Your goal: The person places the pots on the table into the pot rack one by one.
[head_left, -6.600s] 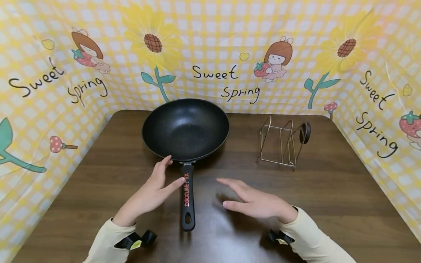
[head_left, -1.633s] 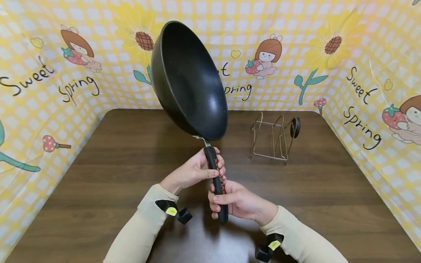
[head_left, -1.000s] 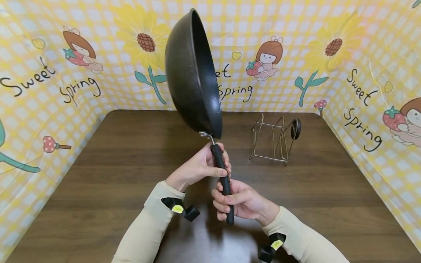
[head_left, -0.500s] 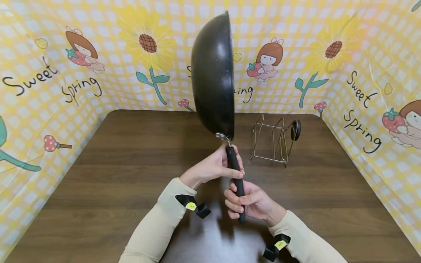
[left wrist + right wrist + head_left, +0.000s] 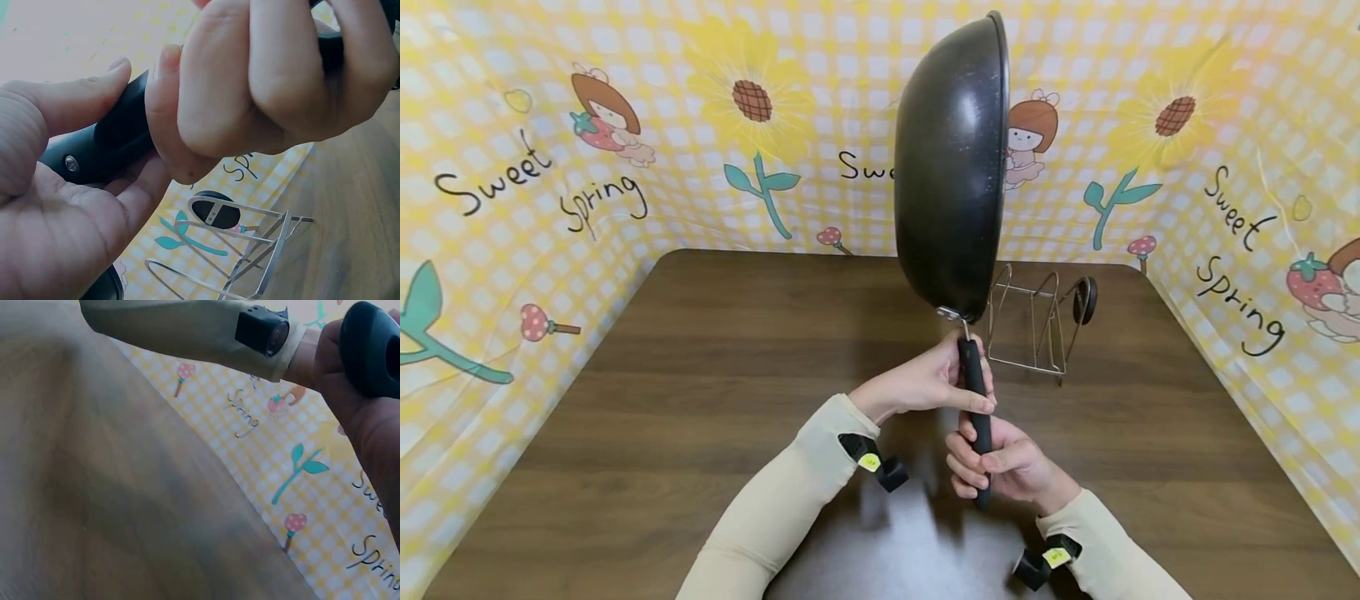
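A black wok (image 5: 951,167) is held up on edge above the table, its outer side facing left and its opening turned right. My left hand (image 5: 928,383) grips the upper part of the black handle (image 5: 973,367), just below the metal bracket. Lower down, my right hand (image 5: 1007,462) holds the same handle near its end. The left wrist view shows both hands around the handle (image 5: 119,131). In the right wrist view the looped handle end (image 5: 372,350) sticks out of the grip. The wok's inside is hidden.
Behind and right of the handle, a gold wire rack (image 5: 1033,325) stands on the brown table (image 5: 715,375), with a black round-knobbed lid or disc (image 5: 1085,300) at its right side. A yellow checked cloth (image 5: 842,108) encloses the back and sides.
The wok lay flat on the table at first, then was lifted by the handle. It has turned until its opening faces right, and both hands have carried it rightward toward the rack.
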`<state>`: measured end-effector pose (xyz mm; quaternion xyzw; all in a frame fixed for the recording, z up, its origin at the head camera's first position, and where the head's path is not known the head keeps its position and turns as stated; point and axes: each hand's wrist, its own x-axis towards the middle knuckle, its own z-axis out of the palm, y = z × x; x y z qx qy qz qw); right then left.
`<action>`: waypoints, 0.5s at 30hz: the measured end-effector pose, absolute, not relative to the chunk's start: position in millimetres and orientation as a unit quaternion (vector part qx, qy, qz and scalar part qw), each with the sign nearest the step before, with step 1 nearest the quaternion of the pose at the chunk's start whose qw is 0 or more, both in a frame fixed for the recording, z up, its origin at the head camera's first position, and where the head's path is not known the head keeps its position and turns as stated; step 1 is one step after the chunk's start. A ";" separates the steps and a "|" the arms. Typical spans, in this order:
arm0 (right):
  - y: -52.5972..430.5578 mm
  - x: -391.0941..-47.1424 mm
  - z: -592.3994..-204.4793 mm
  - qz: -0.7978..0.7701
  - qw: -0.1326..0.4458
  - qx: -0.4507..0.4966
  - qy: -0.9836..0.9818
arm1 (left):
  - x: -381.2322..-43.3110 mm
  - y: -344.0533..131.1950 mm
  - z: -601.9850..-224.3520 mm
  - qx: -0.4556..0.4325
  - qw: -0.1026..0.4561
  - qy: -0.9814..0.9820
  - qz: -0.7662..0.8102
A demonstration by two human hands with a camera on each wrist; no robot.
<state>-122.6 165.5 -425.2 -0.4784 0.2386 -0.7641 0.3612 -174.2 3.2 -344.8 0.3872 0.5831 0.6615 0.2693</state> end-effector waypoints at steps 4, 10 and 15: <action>171.1 -122.8 -423.7 -0.765 0.344 -0.488 0.241 | -175.3 12.5 -341.8 0.388 0.267 0.590 0.655; 181.2 -121.3 -422.2 -0.767 0.331 -0.497 0.233 | -177.0 28.3 -339.4 0.383 0.284 0.608 0.635; 189.2 -122.5 -420.5 -0.766 0.319 -0.505 0.237 | -179.9 38.3 -336.9 0.398 0.290 0.613 0.618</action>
